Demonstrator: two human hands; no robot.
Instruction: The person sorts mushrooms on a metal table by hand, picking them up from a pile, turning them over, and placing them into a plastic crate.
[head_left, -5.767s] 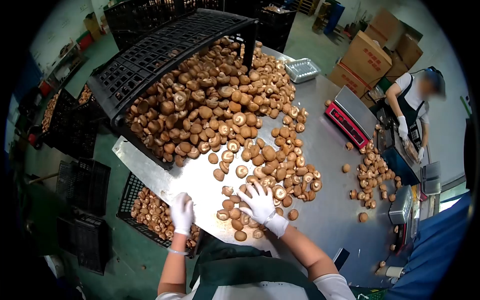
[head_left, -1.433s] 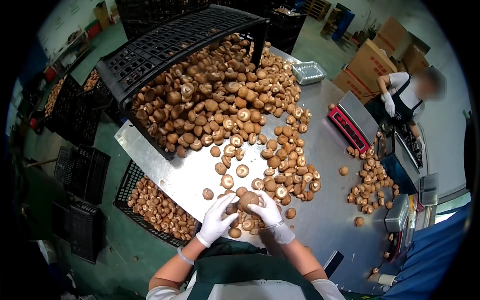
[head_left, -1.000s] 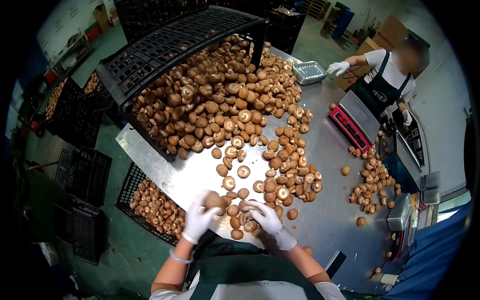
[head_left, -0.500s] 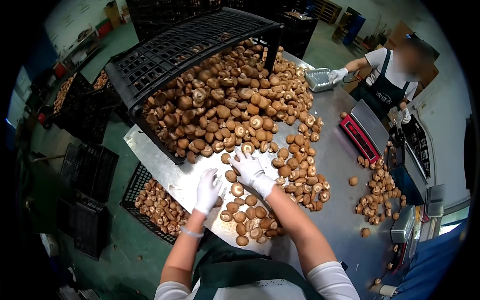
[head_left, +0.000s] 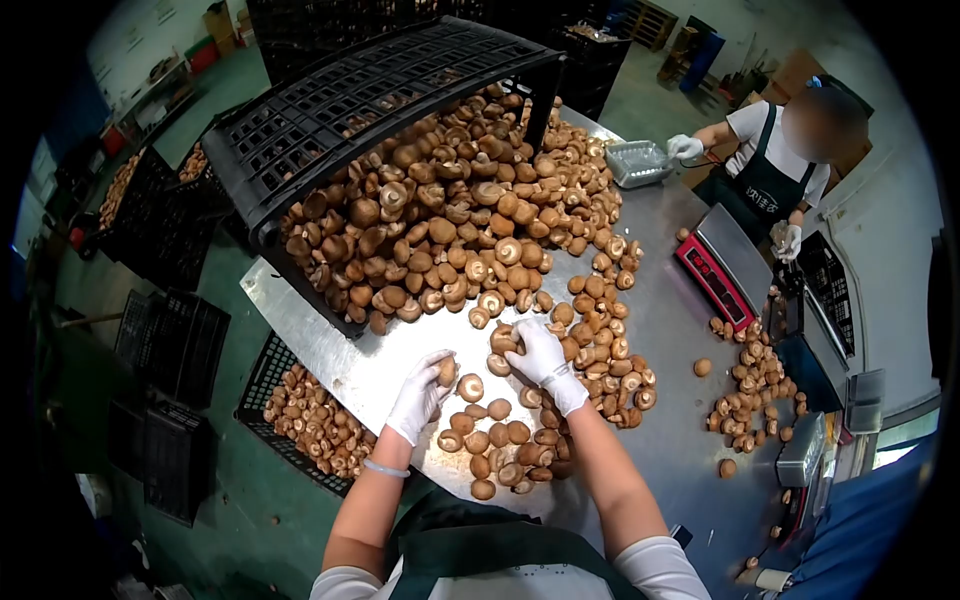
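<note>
My left hand (head_left: 418, 398), in a white glove, is closed around a brown mushroom (head_left: 447, 371) just above the metal table. In its matching glove, my right hand (head_left: 541, 354) has its fingers curled on another mushroom (head_left: 502, 338) near the front of the heap; its fingertips are partly hidden. A mushroom with its pale stem showing (head_left: 470, 388) lies between my hands. Closer to my body is a loose group of mushrooms (head_left: 498, 437). Behind my hands, a large heap of mushrooms (head_left: 440, 230) spills out of a tipped black crate (head_left: 390, 90).
Below the table's left edge stands a black crate (head_left: 262, 392) holding mushrooms. A red scale (head_left: 718, 285) sits on the right side, near another mushroom pile (head_left: 757, 390). Across the table, a co-worker's gloved hand (head_left: 685, 149) holds a clear plastic tray (head_left: 640, 165).
My left hand has closed on a mushroom and moved slightly right. My right hand has shifted right and down from the heap's edge, its spread fingers now curled on a mushroom.
</note>
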